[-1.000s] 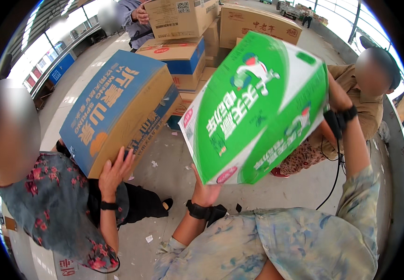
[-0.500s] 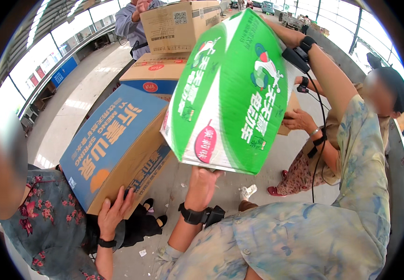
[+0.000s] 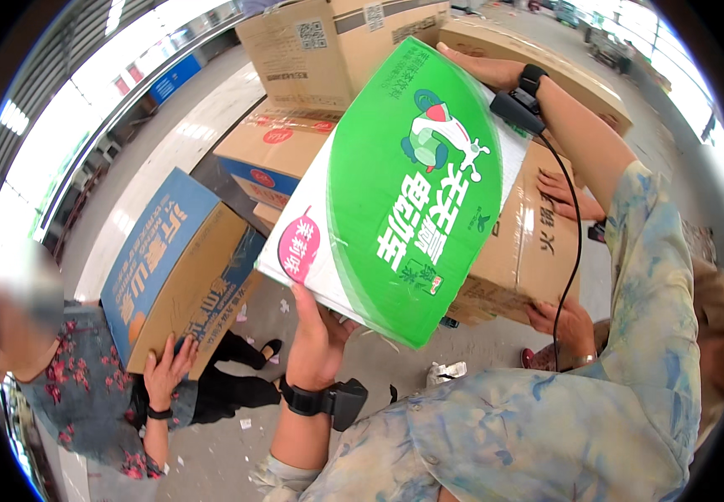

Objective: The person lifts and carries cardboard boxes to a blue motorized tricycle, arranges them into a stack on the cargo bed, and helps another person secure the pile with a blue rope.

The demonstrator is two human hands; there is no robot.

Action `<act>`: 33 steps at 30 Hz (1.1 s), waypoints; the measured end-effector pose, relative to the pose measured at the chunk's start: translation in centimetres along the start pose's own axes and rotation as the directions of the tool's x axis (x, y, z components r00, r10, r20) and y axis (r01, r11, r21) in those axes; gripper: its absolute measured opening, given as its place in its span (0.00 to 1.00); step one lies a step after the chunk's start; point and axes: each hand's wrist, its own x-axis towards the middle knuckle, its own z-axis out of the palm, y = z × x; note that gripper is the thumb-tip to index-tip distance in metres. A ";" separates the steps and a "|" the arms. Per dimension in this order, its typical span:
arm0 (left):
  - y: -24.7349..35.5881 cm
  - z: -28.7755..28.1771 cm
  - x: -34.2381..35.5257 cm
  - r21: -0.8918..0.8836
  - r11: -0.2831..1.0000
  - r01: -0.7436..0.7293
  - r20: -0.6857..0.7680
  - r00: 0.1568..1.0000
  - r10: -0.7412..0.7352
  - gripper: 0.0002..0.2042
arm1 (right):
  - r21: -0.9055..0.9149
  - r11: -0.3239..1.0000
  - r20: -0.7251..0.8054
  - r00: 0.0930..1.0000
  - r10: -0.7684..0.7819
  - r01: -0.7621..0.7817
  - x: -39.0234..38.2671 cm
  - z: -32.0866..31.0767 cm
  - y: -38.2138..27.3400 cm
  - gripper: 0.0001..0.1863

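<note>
Because the green box (image 3: 395, 201) is bulky and tilted, my left hand (image 3: 316, 335) props its lower edge while my right hand (image 3: 483, 71) clasps its top corner, holding it above the floor (image 3: 395, 368).

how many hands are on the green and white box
2: the left hand props its lower edge from beneath, the right hand grips its far top edge. Nearby hands hold other cartons.

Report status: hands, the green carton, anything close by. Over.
Left hand under green carton, right hand on its top edge. Carton tilted, off the floor. Co-worker's blue-and-brown box close left, brown carton right.
</note>
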 end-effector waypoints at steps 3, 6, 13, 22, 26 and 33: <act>-1.1 -0.2 0.8 -0.043 0.991 0.128 -0.051 0.990 -0.130 0.39 | 0.091 0.994 0.151 0.988 0.044 -0.058 0.8 1.2 4.1 0.43; 0.1 -1.1 1.1 0.016 0.968 0.252 -0.038 0.967 -0.251 0.42 | -0.127 0.983 0.074 0.987 0.143 -0.133 0.9 0.8 5.0 0.45; -2.3 -2.1 3.8 -0.033 0.947 0.319 -0.028 0.947 -0.320 0.43 | -0.445 0.890 -0.059 0.995 0.078 -0.097 -3.5 1.3 1.5 0.40; -5.8 -3.3 8.9 -0.147 0.923 0.356 0.099 0.934 -0.345 0.44 | -0.835 0.514 -0.162 0.980 0.112 -0.197 -2.9 11.0 1.9 0.39; -7.5 -4.3 10.1 -0.214 0.894 0.393 0.128 0.919 -0.373 0.44 | -0.715 0.661 0.001 0.945 0.327 -0.228 0.8 11.7 7.3 0.45; -8.0 -3.8 9.7 -0.221 0.867 0.447 0.144 0.894 -0.424 0.44 | -0.685 0.616 -0.175 0.909 0.379 -0.388 -1.1 14.0 9.2 0.44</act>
